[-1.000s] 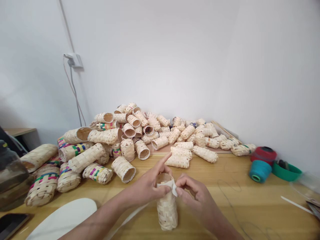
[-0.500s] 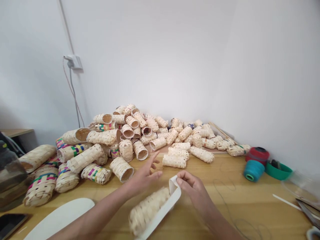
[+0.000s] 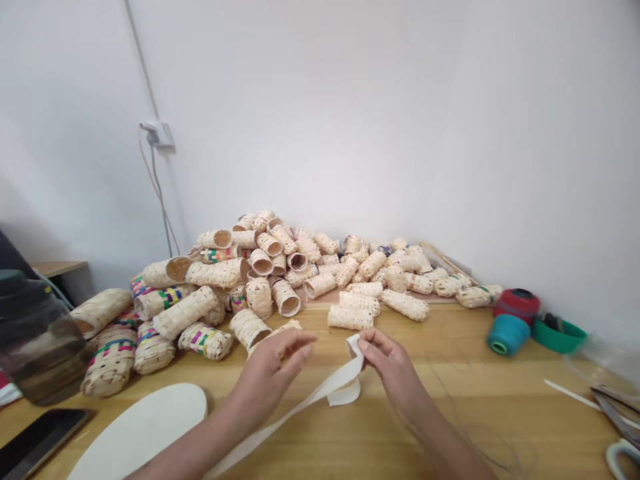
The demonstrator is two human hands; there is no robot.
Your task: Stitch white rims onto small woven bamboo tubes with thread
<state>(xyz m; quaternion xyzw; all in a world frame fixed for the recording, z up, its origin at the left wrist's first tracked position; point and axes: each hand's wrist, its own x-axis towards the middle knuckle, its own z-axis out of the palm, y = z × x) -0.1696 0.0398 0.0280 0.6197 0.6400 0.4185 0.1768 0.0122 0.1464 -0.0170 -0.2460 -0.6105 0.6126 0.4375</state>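
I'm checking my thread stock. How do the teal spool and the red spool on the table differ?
The teal spool lies on its side with its hollow core showing, while the red spool stands with a dark top upward. The teal spool sits nearer the camera; the red spool is just behind it, closer to the wall. Both look wound with thread and rest on the wooden table beside a green bowl.

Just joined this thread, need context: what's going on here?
A person sits at a wooden table. Their right hand pinches a white strip, which loops and trails down toward the table's near edge. Their left hand has its fingers curled in front of a woven bamboo tube; whether it holds the tube is unclear. A heap of woven tubes lies beyond, with a teal thread spool to the right.
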